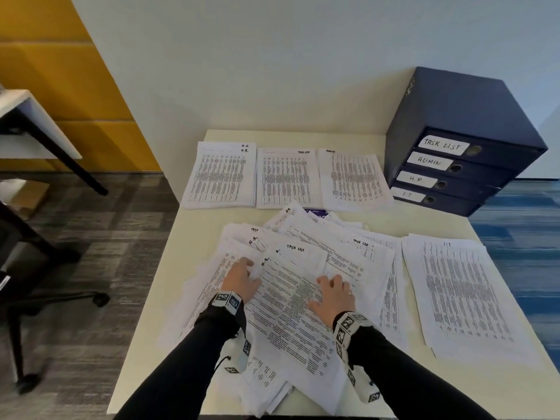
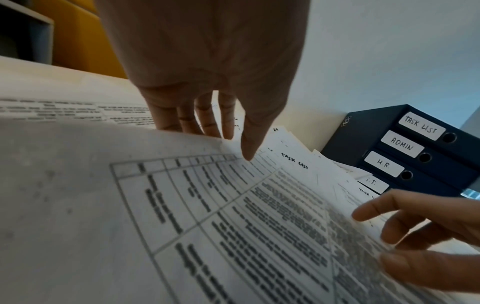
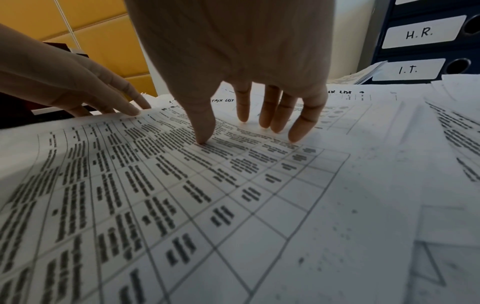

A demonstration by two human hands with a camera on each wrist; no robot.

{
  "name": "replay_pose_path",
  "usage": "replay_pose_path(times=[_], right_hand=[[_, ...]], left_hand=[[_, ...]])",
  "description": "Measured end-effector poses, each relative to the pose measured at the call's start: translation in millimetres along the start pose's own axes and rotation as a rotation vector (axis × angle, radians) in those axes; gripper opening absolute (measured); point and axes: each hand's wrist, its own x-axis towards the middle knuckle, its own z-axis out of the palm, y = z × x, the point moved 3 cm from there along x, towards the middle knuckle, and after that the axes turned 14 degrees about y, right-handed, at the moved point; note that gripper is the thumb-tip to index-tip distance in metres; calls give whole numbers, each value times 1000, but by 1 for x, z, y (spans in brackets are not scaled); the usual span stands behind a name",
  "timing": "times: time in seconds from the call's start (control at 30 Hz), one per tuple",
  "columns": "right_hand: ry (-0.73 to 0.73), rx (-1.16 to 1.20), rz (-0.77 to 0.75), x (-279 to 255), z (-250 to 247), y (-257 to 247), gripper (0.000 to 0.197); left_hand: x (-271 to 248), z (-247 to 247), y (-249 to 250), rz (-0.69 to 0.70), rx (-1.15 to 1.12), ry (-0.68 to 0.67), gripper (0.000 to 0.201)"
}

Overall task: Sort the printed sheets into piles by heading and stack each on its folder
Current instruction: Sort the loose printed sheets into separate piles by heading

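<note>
Table (image 1: 188, 237): smooth, cream, rectangular, set against a white wall. At its far right corner stand four dark blue folders (image 1: 463, 116), stacked flat, matte board covers, each spine with a white label and a round finger hole. Labels read, top down, TASK LIST, ADMIN, H.R., I.T.

Sorted piles: three squared stacks of white sheets lie side by side along the far edge, printed with dense tabular text. The left pile (image 1: 221, 174) is headed H.R., the middle pile (image 1: 288, 177) TASK LIST, the right pile (image 1: 354, 180) ADMIN. A fourth pile (image 1: 463, 286), headed I.T., lies at the right edge, nearer the person. All four rest on the table, none on a folder.

Unsorted heap (image 1: 303, 237): loose sheets fanned at mixed angles in the table's centre, overhanging the near edge. The top sheet (image 1: 291, 298), thin and slightly bowed, carries a ruled grid and a handwritten TASK LIST heading.

Left hand (image 1: 241, 281): palm down at the top sheet's left edge, fingers (image 2: 182, 119) extended and close together under the raised edge, thumb on the printed face, pinching the edge lightly.

Right hand (image 1: 333, 297): palm down on the same sheet, fingers (image 3: 296, 131) straight and slightly spread, tips and thumb pressing the paper flat.

Both forearms wear black sleeves and wristbands with printed markers.
</note>
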Motion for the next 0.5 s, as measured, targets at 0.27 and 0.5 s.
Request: replay_pose_path(times=[0.27, 0.5], right_hand=[[19, 289, 154, 23, -28, 2, 76], [85, 346, 241, 35, -43, 18, 26]], left_hand=[[10, -8, 29, 212, -129, -73, 36], [18, -5, 58, 290, -149, -140, 34]])
